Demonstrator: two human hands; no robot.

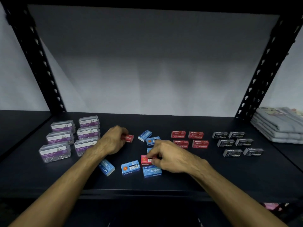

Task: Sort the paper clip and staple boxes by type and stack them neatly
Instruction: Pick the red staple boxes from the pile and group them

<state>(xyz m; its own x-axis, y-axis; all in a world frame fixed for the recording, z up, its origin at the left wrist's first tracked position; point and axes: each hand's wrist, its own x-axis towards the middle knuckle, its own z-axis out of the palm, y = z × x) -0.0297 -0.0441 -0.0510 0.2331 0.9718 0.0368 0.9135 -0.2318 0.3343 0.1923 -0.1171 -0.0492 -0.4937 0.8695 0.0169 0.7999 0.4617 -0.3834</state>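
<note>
Sorting well along: both hands on stray red staple boxes mid-shelf.

Left hand [113, 140] pinches a red cardboard staple box [128, 138]; right hand [168, 157] pinches another red staple box [146, 160] atop the loose blue staple boxes [130, 168]. Clear plastic paper-clip boxes [72, 136] stand stacked toward the dark shelf's [180, 184] left edge, four red boxes [190, 139] and black staple boxes [236, 143] grouped rightward; blue ones remain unsorted.

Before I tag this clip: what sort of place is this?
Likely a stockroom or shop shelf: a black slotted metal rack, grouped staple boxes, clip boxes, and folded cloth.
</note>
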